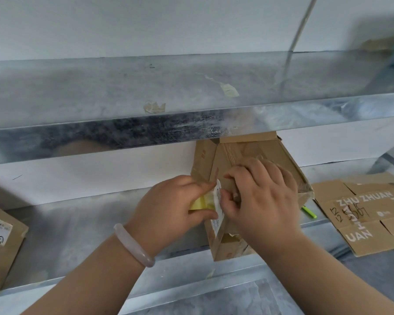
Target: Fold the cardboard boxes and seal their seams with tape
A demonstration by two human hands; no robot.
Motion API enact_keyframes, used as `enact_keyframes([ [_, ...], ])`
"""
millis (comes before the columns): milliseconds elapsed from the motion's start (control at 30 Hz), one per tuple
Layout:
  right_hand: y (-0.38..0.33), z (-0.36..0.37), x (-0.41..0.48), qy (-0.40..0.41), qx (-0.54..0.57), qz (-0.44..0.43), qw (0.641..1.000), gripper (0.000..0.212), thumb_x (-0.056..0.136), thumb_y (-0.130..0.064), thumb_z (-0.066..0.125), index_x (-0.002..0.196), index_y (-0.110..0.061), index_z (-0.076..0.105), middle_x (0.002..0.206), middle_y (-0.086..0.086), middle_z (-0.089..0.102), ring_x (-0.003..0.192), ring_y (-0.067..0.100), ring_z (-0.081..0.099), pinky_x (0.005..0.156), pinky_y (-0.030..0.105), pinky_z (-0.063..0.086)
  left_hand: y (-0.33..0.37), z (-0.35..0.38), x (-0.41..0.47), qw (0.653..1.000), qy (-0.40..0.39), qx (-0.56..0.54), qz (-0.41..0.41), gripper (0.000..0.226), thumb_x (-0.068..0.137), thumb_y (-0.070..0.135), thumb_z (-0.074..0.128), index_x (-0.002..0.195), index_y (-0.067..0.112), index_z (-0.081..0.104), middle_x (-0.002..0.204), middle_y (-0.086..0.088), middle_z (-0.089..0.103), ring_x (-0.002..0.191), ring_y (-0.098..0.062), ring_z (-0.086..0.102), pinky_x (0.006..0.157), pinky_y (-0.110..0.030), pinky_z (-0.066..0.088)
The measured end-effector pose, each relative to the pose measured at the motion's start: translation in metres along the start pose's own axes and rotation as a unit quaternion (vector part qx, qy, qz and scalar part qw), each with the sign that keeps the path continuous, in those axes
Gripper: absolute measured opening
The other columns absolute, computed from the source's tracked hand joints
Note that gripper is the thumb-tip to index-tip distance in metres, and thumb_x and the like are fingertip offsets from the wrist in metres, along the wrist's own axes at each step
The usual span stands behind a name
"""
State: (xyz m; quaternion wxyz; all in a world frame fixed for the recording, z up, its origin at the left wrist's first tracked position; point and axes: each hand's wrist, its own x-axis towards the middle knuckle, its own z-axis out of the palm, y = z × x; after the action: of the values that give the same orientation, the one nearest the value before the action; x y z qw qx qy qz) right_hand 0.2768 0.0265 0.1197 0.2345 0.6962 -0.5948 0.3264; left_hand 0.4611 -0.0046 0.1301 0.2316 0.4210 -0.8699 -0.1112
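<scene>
One seam at least being worked on, none visibly finished: taping the folded cardboard box [228,248]. Gripping the yellow tape roll [201,203] in the left hand [168,201], fingers curled round it, against the box's left edge by its white label [217,221]. Laying the right hand [262,198] over the box's face, fingers bent at that edge; pinching the tape end or merely pressing, impossible to tell. Leaving, by the look of it, the printed flattened carton [373,214] right of the box unfolded.
</scene>
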Motion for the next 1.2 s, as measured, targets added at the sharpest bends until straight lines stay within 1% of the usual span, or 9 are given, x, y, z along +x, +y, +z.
enact_keyframes([
  [167,0.003,0.002,-0.001,0.005,-0.02,0.001,1.0,0.021,0.079,-0.031,0.065,0.097,-0.021,0.069,0.106,0.0,0.066,0.101,0.027,0.06,0.086,0.046,0.043,-0.002,0.008,-0.003,0.999,-0.011,-0.039,-0.009,0.05,0.079,0.061,0.063,0.124,0.038,0.058,0.105,0.014,0.062,0.093,-0.005,0.055,0.079,-0.024,0.045],
  [367,0.003,0.003,-0.001,-0.002,-0.013,0.006,1.0,0.022,0.079,-0.032,0.066,0.099,-0.023,0.07,0.108,-0.001,0.066,0.1,0.026,0.06,0.087,0.045,0.044,-0.011,0.017,-0.003,0.997,0.0,-0.063,-0.037,0.048,0.076,0.058,0.067,0.118,0.034,0.066,0.105,0.009,0.067,0.096,-0.009,0.059,0.084,-0.029,0.047],
  [633,0.0,0.001,-0.001,-0.017,-0.019,0.004,1.0,0.021,0.081,-0.033,0.064,0.099,-0.024,0.071,0.109,-0.002,0.066,0.102,0.025,0.06,0.088,0.044,0.044,-0.021,0.018,0.005,0.997,-0.049,0.04,-0.034,0.047,0.078,0.064,0.061,0.118,0.04,0.063,0.099,0.012,0.063,0.09,-0.01,0.058,0.069,-0.022,0.037],
  [733,0.001,0.002,-0.002,-0.015,-0.023,0.0,1.0,0.02,0.082,-0.033,0.063,0.099,-0.025,0.071,0.109,-0.002,0.065,0.103,0.025,0.06,0.088,0.044,0.043,-0.024,0.019,0.003,0.998,-0.052,0.007,-0.032,0.052,0.074,0.066,0.064,0.121,0.042,0.061,0.103,0.013,0.063,0.094,-0.008,0.058,0.074,-0.02,0.039],
  [800,0.003,0.002,-0.002,-0.014,-0.024,0.001,1.0,0.021,0.082,-0.033,0.062,0.1,-0.025,0.07,0.109,-0.002,0.065,0.103,0.025,0.059,0.089,0.044,0.043,-0.024,0.018,0.0,0.997,-0.024,-0.071,-0.027,0.057,0.068,0.068,0.067,0.119,0.042,0.061,0.105,0.016,0.064,0.097,0.0,0.055,0.079,-0.013,0.039],
  [900,0.005,0.004,-0.004,-0.018,-0.022,0.0,1.0,0.023,0.083,-0.036,0.061,0.102,-0.026,0.07,0.11,-0.002,0.064,0.103,0.024,0.058,0.089,0.045,0.043,-0.022,0.02,-0.009,0.985,0.055,-0.161,-0.019,0.048,0.068,0.061,0.071,0.109,0.035,0.068,0.106,0.022,0.06,0.101,0.007,0.053,0.084,-0.007,0.039],
  [1000,0.007,0.003,-0.005,-0.037,-0.018,-0.002,0.999,0.028,0.086,-0.042,0.061,0.105,-0.024,0.07,0.111,-0.001,0.065,0.104,0.025,0.058,0.089,0.046,0.043,-0.014,0.029,-0.015,0.984,0.06,-0.154,-0.063,0.039,0.072,0.051,0.074,0.104,0.029,0.074,0.105,0.025,0.056,0.099,0.005,0.053,0.084,-0.014,0.044],
  [1133,0.015,-0.013,0.0,-0.11,0.032,-0.033,0.993,0.045,0.09,-0.052,0.056,0.119,-0.019,0.065,0.118,0.002,0.064,0.11,0.028,0.058,0.095,0.048,0.045,0.001,0.039,-0.007,0.979,0.091,-0.137,-0.123,0.012,0.075,0.032,0.079,0.086,0.036,0.075,0.097,0.026,0.06,0.094,0.004,0.056,0.079,-0.006,0.04],
  [1200,0.028,-0.028,0.0,-0.13,0.108,-0.046,0.984,0.052,0.095,-0.056,0.043,0.129,-0.02,0.058,0.125,0.0,0.061,0.117,0.023,0.055,0.101,0.043,0.044,0.007,0.041,-0.001,0.974,0.113,-0.132,-0.146,0.021,0.075,0.024,0.079,0.077,0.043,0.071,0.1,0.028,0.058,0.094,0.006,0.055,0.076,-0.002,0.038],
])
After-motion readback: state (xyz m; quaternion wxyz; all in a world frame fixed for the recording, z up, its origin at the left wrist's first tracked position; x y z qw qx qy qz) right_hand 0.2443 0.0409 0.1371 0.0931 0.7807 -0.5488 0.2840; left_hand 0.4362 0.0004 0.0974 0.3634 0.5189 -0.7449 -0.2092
